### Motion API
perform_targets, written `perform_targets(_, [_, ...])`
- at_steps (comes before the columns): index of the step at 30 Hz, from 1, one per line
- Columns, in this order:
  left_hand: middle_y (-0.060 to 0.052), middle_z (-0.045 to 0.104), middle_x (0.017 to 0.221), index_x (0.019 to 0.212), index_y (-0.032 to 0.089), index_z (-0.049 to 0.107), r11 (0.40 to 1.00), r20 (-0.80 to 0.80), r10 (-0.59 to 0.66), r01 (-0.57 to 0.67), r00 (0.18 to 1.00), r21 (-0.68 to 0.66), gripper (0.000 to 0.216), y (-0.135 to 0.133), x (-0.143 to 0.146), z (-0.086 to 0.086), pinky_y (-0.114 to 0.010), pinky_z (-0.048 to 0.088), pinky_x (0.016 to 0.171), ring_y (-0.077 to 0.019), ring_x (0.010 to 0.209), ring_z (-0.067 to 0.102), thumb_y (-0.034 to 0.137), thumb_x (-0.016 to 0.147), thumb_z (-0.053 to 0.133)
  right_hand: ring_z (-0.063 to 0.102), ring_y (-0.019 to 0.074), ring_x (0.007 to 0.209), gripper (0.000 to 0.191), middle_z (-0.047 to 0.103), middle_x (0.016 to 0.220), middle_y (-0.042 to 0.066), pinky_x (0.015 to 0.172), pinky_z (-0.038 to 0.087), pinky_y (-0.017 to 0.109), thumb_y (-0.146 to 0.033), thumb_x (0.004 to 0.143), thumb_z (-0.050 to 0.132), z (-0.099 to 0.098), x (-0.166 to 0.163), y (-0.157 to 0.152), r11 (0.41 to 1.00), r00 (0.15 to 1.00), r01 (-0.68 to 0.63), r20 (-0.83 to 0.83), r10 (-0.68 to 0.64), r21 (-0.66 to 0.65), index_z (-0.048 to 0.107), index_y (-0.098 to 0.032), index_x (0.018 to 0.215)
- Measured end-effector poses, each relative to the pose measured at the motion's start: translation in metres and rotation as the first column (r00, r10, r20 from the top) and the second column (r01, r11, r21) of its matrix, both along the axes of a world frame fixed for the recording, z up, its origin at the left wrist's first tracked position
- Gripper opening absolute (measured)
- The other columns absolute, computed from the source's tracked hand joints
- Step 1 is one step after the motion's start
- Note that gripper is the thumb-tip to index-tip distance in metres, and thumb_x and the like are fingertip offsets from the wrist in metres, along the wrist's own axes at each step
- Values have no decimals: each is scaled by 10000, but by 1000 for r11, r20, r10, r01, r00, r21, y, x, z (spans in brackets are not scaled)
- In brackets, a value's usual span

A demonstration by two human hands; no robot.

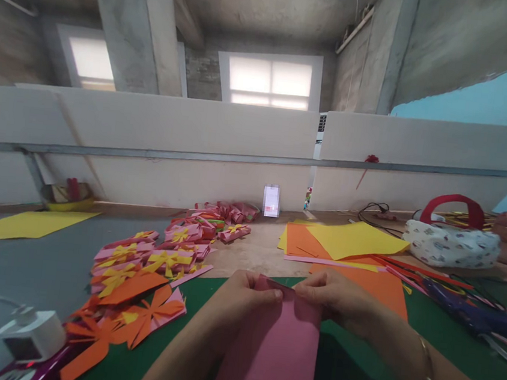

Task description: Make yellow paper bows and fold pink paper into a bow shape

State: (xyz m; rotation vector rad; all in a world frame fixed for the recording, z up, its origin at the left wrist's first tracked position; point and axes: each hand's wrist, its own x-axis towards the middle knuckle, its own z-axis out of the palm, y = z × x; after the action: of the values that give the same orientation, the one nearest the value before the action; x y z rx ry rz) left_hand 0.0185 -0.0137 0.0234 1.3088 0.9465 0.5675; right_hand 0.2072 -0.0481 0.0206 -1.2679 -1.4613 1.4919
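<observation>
A pink paper sheet (275, 349) lies lengthwise on the green mat (352, 375) in front of me. My left hand (242, 294) pinches its far edge at the left corner. My right hand (333, 295) pinches the same far edge at the right, where a narrow strip is folded up. Both thumbs rest on top of the fold. A thin bangle sits on my right wrist.
Finished pink paper pieces with yellow bows (155, 258) and orange ones (131, 316) lie at left. Yellow and orange sheets (343, 242) are stacked behind my hands. A patterned pouch with red handle (451, 241), a glue gun (462, 309), a white power adapter (30, 333) and a partition wall (195, 141) surround the table.
</observation>
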Motion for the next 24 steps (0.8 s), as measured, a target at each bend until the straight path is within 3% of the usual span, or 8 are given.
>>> perform_targets(11, [-21,609,541,638,115,658,996,101,-9,18,995,-86,177,-1,-1,1,-237,371,530,-112,498,527,258,558,726,391,60,462,414,463,499,-30,450,284,201,-501,618,716,-3,-3,1,998,997,44,-63,-46,-42,559,-124,552])
perform_targets(17, [-8,593,503,573,124,636,996,84,-8,15,996,-86,133,-2,-1,5,-216,325,484,-85,450,483,233,580,712,308,46,437,438,374,463,-59,428,243,204,-474,652,704,-4,-3,1,1000,996,17,-84,-18,-12,471,-144,484])
perform_targets(20, [-14,609,523,580,124,651,996,89,-17,25,996,-89,139,-2,-1,4,-214,335,498,-84,464,494,241,581,724,324,51,457,412,390,482,-50,436,234,206,-459,652,707,-5,-2,1,1000,998,9,-61,-10,-7,498,-136,506])
perform_targets(24, [-43,657,596,701,119,707,993,105,-65,75,992,-89,190,-2,0,1,-231,379,550,-114,530,553,255,572,738,341,53,475,386,416,506,-41,451,239,206,-450,643,716,-7,-3,1,1000,998,12,-55,-12,2,540,-122,540])
